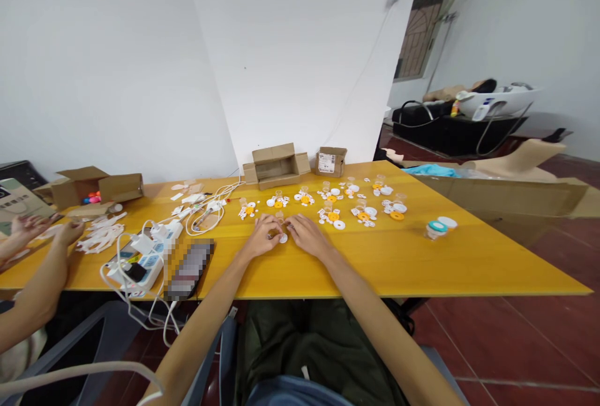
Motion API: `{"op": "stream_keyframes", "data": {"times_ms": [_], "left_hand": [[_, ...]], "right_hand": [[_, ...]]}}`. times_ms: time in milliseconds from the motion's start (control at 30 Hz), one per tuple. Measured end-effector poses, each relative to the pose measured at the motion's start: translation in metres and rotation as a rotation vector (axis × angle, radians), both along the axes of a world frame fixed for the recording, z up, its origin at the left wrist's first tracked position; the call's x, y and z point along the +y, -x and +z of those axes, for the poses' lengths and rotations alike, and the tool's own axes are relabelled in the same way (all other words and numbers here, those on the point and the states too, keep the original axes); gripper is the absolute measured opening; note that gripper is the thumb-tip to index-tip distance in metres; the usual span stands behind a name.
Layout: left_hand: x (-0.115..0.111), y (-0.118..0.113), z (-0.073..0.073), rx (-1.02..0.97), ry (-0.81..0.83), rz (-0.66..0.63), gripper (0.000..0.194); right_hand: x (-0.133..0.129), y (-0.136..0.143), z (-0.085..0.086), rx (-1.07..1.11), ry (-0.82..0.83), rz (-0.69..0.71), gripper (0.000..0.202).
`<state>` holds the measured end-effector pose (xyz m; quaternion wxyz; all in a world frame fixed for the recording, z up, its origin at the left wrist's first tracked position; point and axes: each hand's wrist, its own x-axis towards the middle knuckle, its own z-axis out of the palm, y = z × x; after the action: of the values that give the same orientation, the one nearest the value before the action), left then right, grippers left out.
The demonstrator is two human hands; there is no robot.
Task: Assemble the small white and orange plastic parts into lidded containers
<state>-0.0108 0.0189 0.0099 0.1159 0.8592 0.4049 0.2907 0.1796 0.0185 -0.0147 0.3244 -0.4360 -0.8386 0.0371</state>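
My left hand (262, 237) is closed near the front middle of the table, its thumb and fingertips pinched together. My right hand (307, 235) faces it from the other side, fingers bent inward. Whatever the fingertips hold is too small and covered to make out. A white round disc (283, 238) lies between the hands, by the left fingertips. Just beyond them stands a small clear cup (279, 214), partly hidden. Farther back are groups of clear cups, white discs, orange toothed rings (333, 217) and small white pieces with red marks.
Two cardboard boxes, one open (275, 172) and one small (330, 162), stand by the wall. A phone (190, 268), power strip (157, 256) and white cables lie left. A teal-lidded jar (437, 228) stands right. Another person's hands (70, 233) are at far left.
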Motion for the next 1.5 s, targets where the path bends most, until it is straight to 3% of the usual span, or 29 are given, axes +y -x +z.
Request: {"op": "stream_keyframes", "data": {"times_ms": [900,1500], "left_hand": [[-0.0022,-0.0013,0.0028,0.025,0.029,0.005,0.01],[-0.0024,-0.0005,0.003,0.033,0.021,0.003,0.008]], "right_hand": [[-0.0049,0.0012,0.0082,-0.031,0.02,-0.015,0.018],[0.0001,0.0002,-0.0003,-0.03,-0.007,-0.02,0.018]]}}
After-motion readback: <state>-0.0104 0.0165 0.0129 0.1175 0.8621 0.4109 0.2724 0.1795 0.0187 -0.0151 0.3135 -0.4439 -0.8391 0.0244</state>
